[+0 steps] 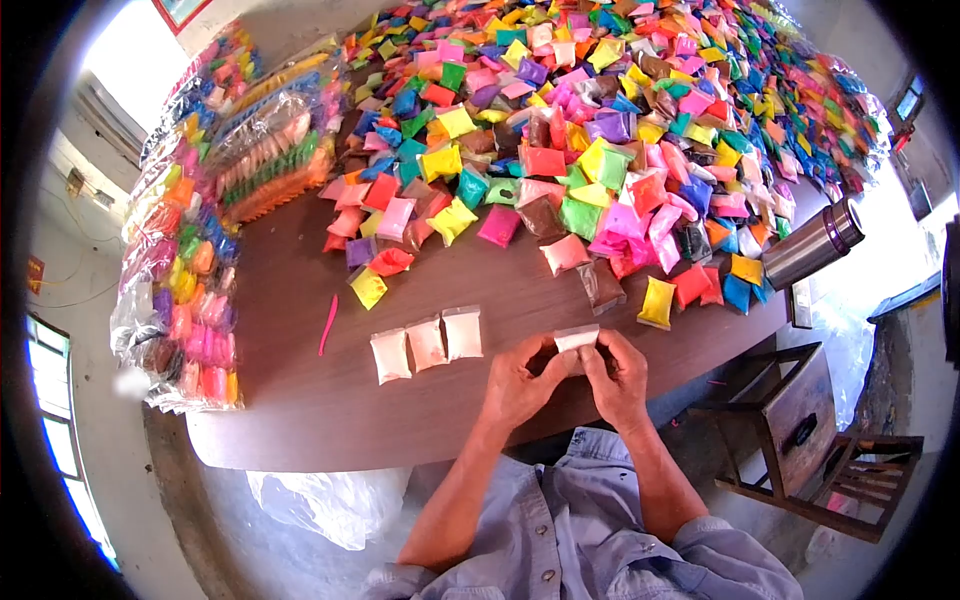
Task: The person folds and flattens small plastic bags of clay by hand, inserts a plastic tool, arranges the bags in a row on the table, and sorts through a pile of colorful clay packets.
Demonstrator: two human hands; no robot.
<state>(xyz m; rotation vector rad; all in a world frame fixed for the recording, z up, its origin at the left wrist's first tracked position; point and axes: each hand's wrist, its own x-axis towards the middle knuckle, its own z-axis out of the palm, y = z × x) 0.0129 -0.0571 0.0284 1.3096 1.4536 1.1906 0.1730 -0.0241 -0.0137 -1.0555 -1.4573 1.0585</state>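
Close to the table's front edge, my left hand and my right hand pinch one small white packet between thumbs and fingers. The packet's upper edge shows above my thumbs; its lower part is hidden by them. Left of my hands, three small clear packets lie in a row on the brown table: a white packet, a pale pink packet and another whitish packet. Neither hand touches these.
A large heap of colourful packets covers the back of the table. Bagged packets are stacked along the left side. A pink plastic stick lies nearby. A metal flask lies at the right; a wooden stool stands below.
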